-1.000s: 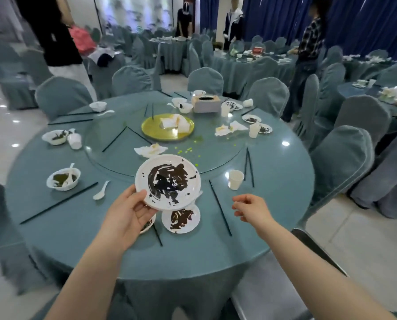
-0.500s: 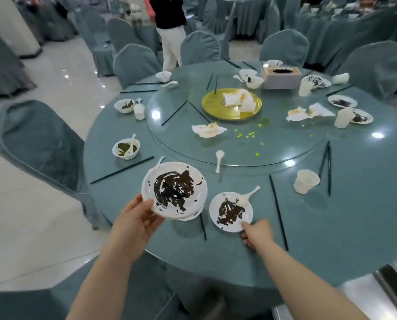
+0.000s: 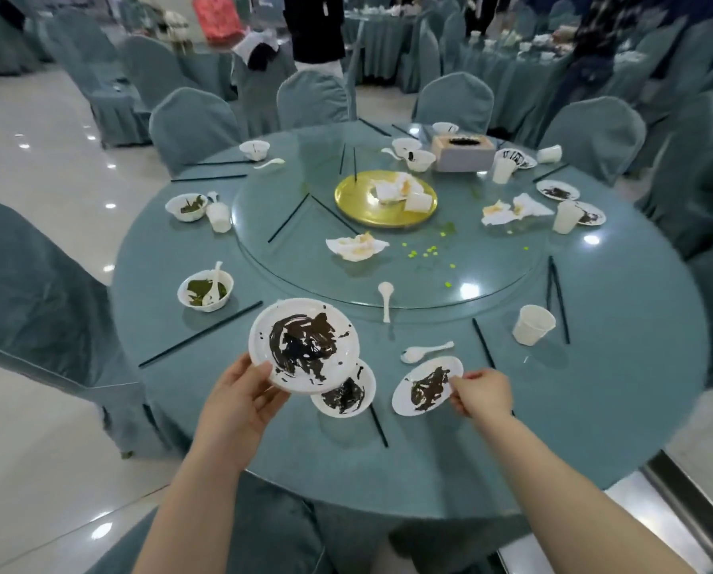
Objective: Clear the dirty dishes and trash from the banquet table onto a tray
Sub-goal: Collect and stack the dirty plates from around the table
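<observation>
My left hand [image 3: 239, 401] grips a large white plate [image 3: 304, 345] smeared with dark sauce, held above the near edge of the round table [image 3: 429, 461]. Under it sits a smaller dirty plate [image 3: 346, 395]; whether the hand holds that one too I cannot tell. My right hand [image 3: 479, 393] pinches the right rim of another small sauce-stained plate [image 3: 425, 385], tilted up off the table. A white spoon [image 3: 425, 352] lies just beyond that plate.
A paper cup [image 3: 533, 325], a second spoon [image 3: 386, 300], black chopsticks [image 3: 199, 333], soup bowls [image 3: 205, 290], crumpled napkins [image 3: 357, 246], a gold platter [image 3: 384, 198] and a tissue box [image 3: 464, 153] sit around the glass turntable [image 3: 491, 279]. Covered chairs [image 3: 36, 300] ring the table.
My right hand has taken hold of the small plate's rim and lifted it; the spoon that lay on it is now on the table. The left hand's plate stayed raised.
</observation>
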Motion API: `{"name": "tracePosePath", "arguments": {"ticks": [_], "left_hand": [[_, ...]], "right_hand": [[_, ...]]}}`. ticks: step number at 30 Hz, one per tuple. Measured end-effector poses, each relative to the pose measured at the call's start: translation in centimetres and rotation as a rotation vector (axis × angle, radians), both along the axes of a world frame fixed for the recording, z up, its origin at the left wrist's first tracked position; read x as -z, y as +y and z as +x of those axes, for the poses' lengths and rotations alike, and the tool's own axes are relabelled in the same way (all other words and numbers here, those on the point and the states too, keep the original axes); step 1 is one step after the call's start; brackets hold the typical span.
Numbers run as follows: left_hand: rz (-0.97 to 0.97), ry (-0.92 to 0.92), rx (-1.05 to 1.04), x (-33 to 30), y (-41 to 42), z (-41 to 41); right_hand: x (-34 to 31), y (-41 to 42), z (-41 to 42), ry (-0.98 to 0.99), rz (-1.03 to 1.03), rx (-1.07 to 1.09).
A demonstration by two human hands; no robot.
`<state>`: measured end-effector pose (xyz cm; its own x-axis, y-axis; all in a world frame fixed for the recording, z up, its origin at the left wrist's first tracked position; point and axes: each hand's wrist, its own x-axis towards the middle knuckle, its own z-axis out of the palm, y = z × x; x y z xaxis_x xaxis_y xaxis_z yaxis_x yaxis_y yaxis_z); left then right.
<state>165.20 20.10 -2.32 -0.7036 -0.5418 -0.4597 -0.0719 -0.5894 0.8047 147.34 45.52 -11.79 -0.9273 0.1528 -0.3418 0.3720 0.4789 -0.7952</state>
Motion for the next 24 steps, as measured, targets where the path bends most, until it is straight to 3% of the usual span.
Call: {"name": "tracePosePath", "arguments": {"ticks": [3, 16, 24], "left_hand": [[-0.003, 0.018, 0.076, 0.4, -0.6, -0.8], [-0.044, 0.052, 0.273, 0.5, 1.5, -2.6], [-0.106, 0.176, 0.488, -5.1, 13.6, -6.9]], "right_hand": [[-1.9, 0.4, 0.9, 0.056, 0.013, 0.023], [-9.3, 3.0, 5.6, 0.252, -0.523, 0.289], [-16.6, 12.5, 8.2, 0.394, -0.621, 0.287]]}}
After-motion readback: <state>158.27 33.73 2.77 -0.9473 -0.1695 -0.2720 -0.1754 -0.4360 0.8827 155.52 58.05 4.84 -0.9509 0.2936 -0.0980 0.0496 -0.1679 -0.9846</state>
